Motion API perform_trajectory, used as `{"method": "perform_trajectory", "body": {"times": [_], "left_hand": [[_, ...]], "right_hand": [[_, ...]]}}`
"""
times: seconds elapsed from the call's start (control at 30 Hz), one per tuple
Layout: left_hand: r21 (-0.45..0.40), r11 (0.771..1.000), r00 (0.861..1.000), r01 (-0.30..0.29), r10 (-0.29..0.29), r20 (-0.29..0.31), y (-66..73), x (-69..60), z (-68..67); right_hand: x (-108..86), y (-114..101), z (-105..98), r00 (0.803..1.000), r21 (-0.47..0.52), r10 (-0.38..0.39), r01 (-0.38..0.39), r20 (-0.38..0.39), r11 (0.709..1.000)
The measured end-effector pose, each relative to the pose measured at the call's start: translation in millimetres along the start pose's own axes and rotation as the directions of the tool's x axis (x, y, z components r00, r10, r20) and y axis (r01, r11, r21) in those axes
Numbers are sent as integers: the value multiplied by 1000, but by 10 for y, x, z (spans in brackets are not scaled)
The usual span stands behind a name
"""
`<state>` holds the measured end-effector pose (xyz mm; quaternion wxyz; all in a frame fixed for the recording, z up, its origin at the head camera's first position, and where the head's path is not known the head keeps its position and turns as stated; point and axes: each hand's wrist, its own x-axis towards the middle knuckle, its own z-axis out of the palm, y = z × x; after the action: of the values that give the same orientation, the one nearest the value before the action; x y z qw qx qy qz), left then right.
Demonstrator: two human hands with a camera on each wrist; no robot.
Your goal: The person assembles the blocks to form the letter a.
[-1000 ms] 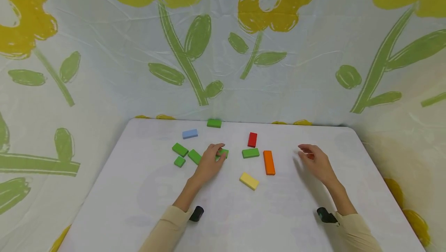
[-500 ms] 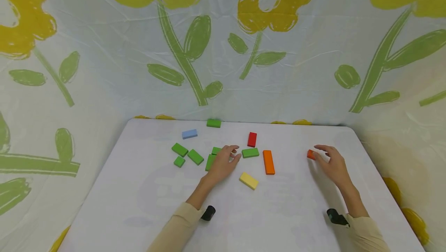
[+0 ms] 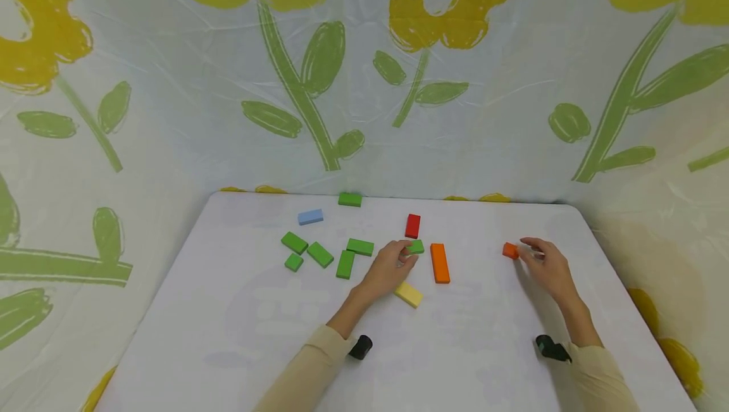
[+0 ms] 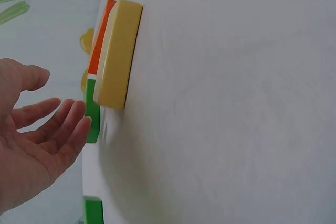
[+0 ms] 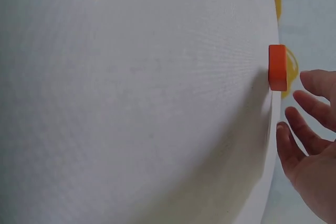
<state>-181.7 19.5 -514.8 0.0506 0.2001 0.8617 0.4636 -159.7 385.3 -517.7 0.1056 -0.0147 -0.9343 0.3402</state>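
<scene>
My left hand [image 3: 390, 268] hovers at the near left side of a green block [image 3: 417, 247], its fingers loosely bent and covering part of it. In the left wrist view the fingers of this hand [image 4: 44, 129] are spread and hold nothing, with the green block [image 4: 93, 111] just beyond the fingertips. A yellow block [image 3: 409, 295] lies below the hand. My right hand [image 3: 549, 268] is beside a small orange block [image 3: 510, 250] on the table; in the right wrist view a gap shows between the hand [image 5: 310, 145] and the orange block [image 5: 277, 67].
A long orange block [image 3: 440, 263] and a red block [image 3: 412, 226] lie near the middle of the white table [image 3: 228, 361]. Several green blocks, one of them [image 3: 320, 254], are on the left, a blue block [image 3: 310, 216] behind them. Another green block [image 3: 350, 199] sits at the back edge.
My left hand has moved right, from the paired green blocks to the single one. The small orange block now rests on the table, uncovered, with my right hand slightly to its right.
</scene>
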Motion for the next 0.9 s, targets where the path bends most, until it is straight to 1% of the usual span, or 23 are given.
{"method": "perform_trajectory", "body": {"times": [0.13,0.3,0.37,0.5,0.63,0.7,0.83,0.9], "left_hand": [[-7,1000,1000,6,-6,19,32,57,104],[-40,999,998,13,-10,55,81,103,229],[-45,999,998,21,-18,67,99,112,269],[-49,997,996,51,-47,82,132,118,329],[-38,997,994,73,-70,88,158,127,359],[-35,996,993,79,-75,94,169,139,372],[-35,996,991,83,-79,111,179,166,403],[-37,996,990,86,-81,113,179,177,418]], "right_hand": [[32,23,15,999,1,48,-48,8,999],[66,22,63,991,1,121,-121,60,993],[79,20,76,989,6,127,-128,74,992],[91,-3,69,992,23,97,-99,83,995],[99,-25,59,993,25,70,-73,96,997],[98,-27,55,994,23,53,-55,93,998],[84,-19,51,997,18,-11,10,73,1000],[72,-10,57,997,21,-31,30,73,999]]}}
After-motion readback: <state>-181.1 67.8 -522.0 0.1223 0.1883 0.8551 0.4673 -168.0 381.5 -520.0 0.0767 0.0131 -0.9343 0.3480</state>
